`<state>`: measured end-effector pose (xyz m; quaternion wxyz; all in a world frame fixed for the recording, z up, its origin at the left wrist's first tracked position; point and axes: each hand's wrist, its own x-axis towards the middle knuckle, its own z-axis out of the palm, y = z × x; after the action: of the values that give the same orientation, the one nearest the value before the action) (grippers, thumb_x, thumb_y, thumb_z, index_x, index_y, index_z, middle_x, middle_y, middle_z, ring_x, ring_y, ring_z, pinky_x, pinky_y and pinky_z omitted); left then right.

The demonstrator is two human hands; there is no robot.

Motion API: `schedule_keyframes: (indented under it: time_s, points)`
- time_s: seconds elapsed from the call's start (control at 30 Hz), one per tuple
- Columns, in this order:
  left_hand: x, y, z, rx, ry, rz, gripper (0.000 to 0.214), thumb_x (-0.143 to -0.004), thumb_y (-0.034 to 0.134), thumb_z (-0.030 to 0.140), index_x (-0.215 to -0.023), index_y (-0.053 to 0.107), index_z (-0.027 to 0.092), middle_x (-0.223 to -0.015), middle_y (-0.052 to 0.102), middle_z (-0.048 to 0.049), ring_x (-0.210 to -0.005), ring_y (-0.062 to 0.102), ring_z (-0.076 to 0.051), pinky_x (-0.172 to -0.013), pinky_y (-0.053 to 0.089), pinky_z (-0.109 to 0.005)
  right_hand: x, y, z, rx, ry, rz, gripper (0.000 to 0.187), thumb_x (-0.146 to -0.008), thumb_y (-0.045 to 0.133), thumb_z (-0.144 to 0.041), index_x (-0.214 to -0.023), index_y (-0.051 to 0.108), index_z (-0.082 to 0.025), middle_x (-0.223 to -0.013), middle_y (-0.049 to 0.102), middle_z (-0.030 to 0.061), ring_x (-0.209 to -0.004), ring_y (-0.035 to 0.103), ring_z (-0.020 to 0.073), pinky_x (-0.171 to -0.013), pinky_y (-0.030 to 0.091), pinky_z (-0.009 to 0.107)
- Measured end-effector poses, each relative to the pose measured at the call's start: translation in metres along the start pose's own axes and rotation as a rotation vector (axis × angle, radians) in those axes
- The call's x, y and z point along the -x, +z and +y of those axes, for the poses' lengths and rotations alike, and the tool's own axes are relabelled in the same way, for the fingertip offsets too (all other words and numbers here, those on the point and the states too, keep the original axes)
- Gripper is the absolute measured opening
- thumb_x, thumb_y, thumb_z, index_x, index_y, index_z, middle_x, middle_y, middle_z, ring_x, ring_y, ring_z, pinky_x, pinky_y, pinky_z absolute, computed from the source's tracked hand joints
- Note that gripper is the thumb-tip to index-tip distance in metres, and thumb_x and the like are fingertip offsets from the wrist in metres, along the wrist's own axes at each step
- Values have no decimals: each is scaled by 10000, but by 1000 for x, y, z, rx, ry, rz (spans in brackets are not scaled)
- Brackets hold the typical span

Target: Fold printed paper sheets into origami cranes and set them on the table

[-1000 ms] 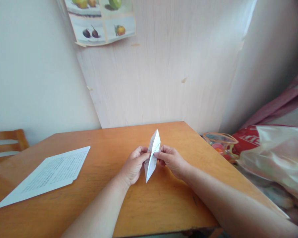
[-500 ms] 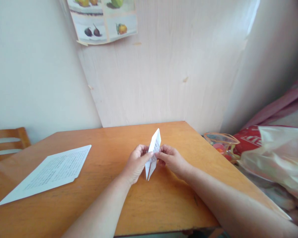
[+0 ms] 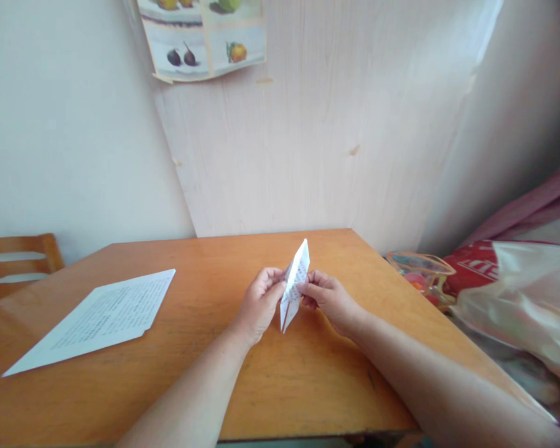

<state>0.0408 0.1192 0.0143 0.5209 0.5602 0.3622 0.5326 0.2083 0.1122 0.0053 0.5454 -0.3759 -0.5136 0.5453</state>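
Observation:
A folded piece of printed paper (image 3: 297,280), a narrow pointed diamond with a slit at its lower end, is held upright and slightly tilted above the table. My left hand (image 3: 260,305) pinches its left side, thumb toward me. On the right side, my right hand (image 3: 329,298) grips the paper between thumb and curled fingers. The fingers behind the paper are partly hidden. Farther left, a sheet of printed paper (image 3: 98,320) lies on the table, apart from both hands.
The wooden table (image 3: 205,386) reaches back to a pale board (image 3: 270,162) with a fruit picture (image 3: 205,46). A wooden chair (image 3: 23,261) stands at the left. Right of the table are a plastic bag (image 3: 518,305), a red package (image 3: 471,264) and a clear container (image 3: 420,274).
The view has shifted slightly. The folded paper tilts a little more to the right, and my left thumb has drawn back to its left edge. Both hands still hold it.

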Motion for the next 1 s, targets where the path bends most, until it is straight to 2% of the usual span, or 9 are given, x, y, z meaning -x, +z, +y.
schedule_keyframes:
  time_s: [0.07,0.17,0.33,0.63,0.7,0.87,1.0]
  points:
    - [-1,-1,0,-21,32,31,169,-799,709,288,-898,596,208,-786,665,21,-724,609,-144,-713,470,-250,0,0,-1,0,2,-1,271,-746,760,-385,-755,558,-204,-659,586,-22,-580,485,122,-570,341,280]
    - [-1,-2,-1,-89,66,16,140,-822,684,297,-807,584,200,-717,609,31,-689,570,-134,-668,441,-233,2,1,-4,16,9,4,270,-738,762,-380,-747,558,-203,-653,579,-20,-583,485,125,-569,342,281]
    - [2,-2,-2,-63,7,-68,261,-831,716,404,-939,608,192,-837,679,-13,-762,622,-170,-703,483,-276,3,2,-6,30,-4,-7,248,-757,759,-374,-766,584,-200,-680,592,-14,-596,495,126,-576,353,283]
    - [-3,-6,-8,-90,23,33,252,-787,764,382,-902,668,179,-836,696,-32,-766,630,-181,-722,486,-292,3,2,-3,28,1,-11,247,-751,768,-367,-767,587,-199,-676,594,-18,-598,494,125,-571,343,281]
    - [-3,-7,-8,-164,74,41,221,-793,759,371,-901,701,187,-864,699,-42,-794,638,-192,-743,489,-300,2,1,-3,31,5,-7,251,-753,768,-369,-775,586,-197,-671,592,-19,-596,492,125,-573,343,280]
    - [-2,-6,-6,-435,327,52,104,-829,706,306,-824,736,206,-872,650,-42,-826,635,-189,-753,492,-289,2,0,-2,11,11,-11,268,-740,779,-370,-777,582,-193,-673,588,-22,-590,485,120,-579,346,275]
    - [-3,-5,-7,-488,350,108,88,-840,667,253,-912,694,210,-906,662,-35,-847,635,-182,-774,496,-297,2,0,0,17,22,-2,286,-742,783,-391,-784,577,-197,-655,582,-29,-578,470,117,-569,326,271]
